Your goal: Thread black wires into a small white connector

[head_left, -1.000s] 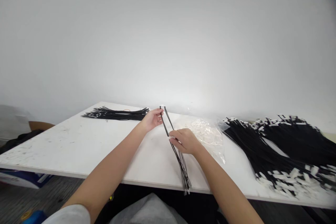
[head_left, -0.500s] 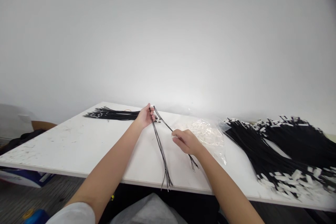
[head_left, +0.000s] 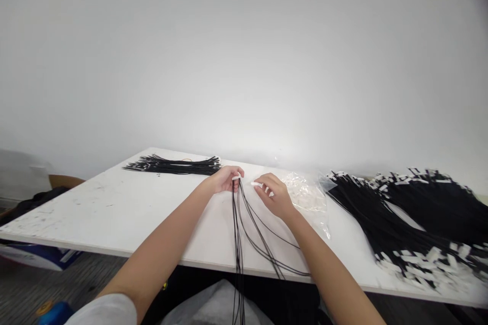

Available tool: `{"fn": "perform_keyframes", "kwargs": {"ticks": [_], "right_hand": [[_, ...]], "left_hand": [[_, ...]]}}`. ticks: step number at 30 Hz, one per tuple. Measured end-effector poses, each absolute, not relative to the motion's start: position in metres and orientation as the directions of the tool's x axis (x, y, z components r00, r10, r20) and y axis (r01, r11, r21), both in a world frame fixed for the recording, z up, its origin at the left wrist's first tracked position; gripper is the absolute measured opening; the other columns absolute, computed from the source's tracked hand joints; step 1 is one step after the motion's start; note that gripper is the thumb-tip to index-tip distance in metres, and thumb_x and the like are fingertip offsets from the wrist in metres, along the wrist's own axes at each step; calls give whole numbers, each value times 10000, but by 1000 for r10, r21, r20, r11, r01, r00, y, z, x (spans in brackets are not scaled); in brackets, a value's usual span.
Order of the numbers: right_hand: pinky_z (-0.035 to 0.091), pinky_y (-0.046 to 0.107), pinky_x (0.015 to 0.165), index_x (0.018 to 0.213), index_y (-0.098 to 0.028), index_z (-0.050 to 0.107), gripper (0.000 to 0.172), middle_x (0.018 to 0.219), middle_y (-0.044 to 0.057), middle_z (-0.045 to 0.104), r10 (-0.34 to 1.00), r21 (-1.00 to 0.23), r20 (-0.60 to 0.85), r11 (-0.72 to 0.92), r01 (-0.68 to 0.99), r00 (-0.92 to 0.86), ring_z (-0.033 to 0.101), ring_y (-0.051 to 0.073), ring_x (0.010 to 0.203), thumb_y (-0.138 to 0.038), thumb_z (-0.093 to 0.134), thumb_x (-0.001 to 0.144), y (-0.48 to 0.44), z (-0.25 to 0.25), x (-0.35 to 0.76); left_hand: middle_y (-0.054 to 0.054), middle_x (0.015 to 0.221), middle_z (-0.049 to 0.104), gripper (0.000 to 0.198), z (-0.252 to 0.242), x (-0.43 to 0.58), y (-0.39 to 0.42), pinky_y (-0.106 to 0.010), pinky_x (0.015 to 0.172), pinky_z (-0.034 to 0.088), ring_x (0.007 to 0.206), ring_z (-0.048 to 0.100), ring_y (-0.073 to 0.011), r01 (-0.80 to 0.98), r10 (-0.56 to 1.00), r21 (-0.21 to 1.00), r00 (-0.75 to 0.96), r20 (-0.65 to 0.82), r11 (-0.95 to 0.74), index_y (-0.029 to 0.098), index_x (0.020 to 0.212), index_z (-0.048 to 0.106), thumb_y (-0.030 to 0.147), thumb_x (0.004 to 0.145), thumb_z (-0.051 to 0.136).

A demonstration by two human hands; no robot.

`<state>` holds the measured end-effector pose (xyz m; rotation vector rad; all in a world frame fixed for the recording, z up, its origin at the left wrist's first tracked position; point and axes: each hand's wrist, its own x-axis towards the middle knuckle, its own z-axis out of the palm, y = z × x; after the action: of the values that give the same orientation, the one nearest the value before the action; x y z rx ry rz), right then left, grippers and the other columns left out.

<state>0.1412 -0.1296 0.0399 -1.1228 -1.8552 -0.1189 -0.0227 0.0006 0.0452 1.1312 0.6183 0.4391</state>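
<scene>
My left hand (head_left: 224,180) is closed on the far end of a bunch of thin black wires (head_left: 238,233) that run toward me across the white table (head_left: 114,208) and hang over its front edge. My right hand (head_left: 273,194) sits just to the right, fingers pinched on a small white piece at its fingertips, close to the left hand. Some of the wires loop under my right forearm.
A neat bundle of black wires (head_left: 175,164) lies at the far left of the table. A clear plastic bag of small white parts (head_left: 307,194) lies right of my hands. A big heap of black wires with white tags (head_left: 412,218) fills the right side.
My hands have come together at the far end of the wires. The wires, held apart in two strands before, now hang in one loose bunch over the table edge.
</scene>
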Motion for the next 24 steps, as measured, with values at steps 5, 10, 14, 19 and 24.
{"fn": "perform_keyframes", "kwargs": {"ticks": [5,10,14,19,24], "right_hand": [[463,250,524,959,-233,598,195,850,49,563,632,-321,760,566,759,-151,510,110,618,-332,473,847,-124,35,142],[456,247,532,927,-214,576,167,822,48,577,667,-327,734,514,792,-130,513,119,630,-316,478,838,-124,36,143],[439,230,500,913,-208,540,153,864,45,587,704,-396,709,458,796,-52,528,113,628,-312,459,835,-126,37,144],[431,208,483,926,-217,515,150,865,13,584,760,-509,649,402,761,32,530,91,594,-310,472,816,-129,42,144],[405,189,448,1082,-235,499,294,825,5,550,798,-621,597,388,681,89,507,78,558,-341,481,808,-131,47,149]], "left_hand": [[-10,392,345,58,41,-15,-8,-250,368,303,352,351,-124,98,587,943,761,-277,318,156,509,517,174,541,472],[8,374,259,172,45,-11,-14,-196,350,137,340,229,-77,85,614,957,750,-245,278,160,429,442,227,586,469],[35,374,201,289,49,-12,-15,-203,354,88,332,159,-59,24,693,974,699,-177,224,182,404,369,292,644,486],[44,364,213,379,49,-11,-13,-205,357,62,310,192,-53,-3,750,994,656,-83,113,187,401,324,331,658,562],[45,321,219,428,46,-16,2,-231,350,97,292,228,-66,0,862,1000,507,5,-6,204,394,269,328,681,562]]}}
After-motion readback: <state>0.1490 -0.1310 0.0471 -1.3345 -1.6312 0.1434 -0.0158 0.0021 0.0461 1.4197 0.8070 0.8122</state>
